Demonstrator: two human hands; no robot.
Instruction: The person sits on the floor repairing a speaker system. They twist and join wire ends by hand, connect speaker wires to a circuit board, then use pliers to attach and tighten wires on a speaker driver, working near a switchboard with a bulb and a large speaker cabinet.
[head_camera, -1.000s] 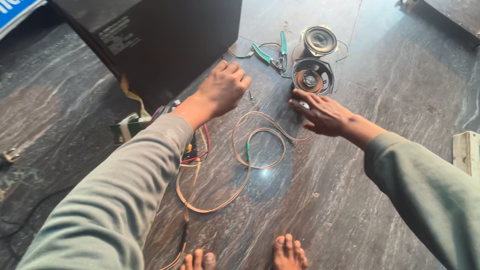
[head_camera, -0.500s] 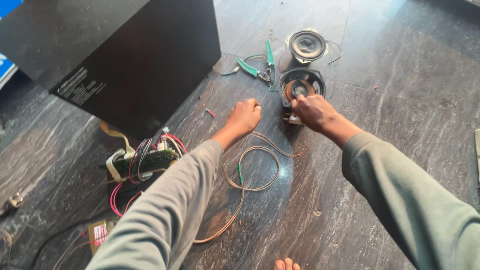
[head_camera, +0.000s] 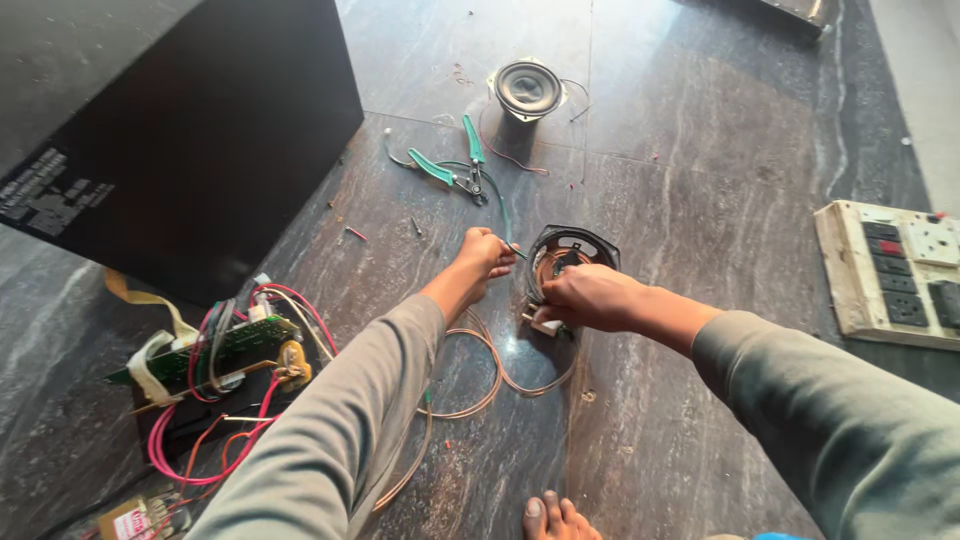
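Your left hand (head_camera: 484, 256) sits just left of the round metal-framed speaker driver (head_camera: 570, 256) lying on the dark stone floor (head_camera: 700, 180), with your right hand (head_camera: 588, 298) on its near edge and the loop of thin copper-toned cable (head_camera: 480, 385) lying on the floor before both. Behind them lie the green-handled pliers (head_camera: 455, 168), and further back the second round speaker with a grey cone (head_camera: 527, 89). The big black box cabinet (head_camera: 180, 130) stands far left with the green circuit board tangled in red wires (head_camera: 225, 360) before it, and the white switchboard panel (head_camera: 890, 272) lies far right.

White printed label (head_camera: 55, 200) on the black speaker cabinet (head_camera: 200, 130), far left; small yellow-red label (head_camera: 130, 520) at bottom left.
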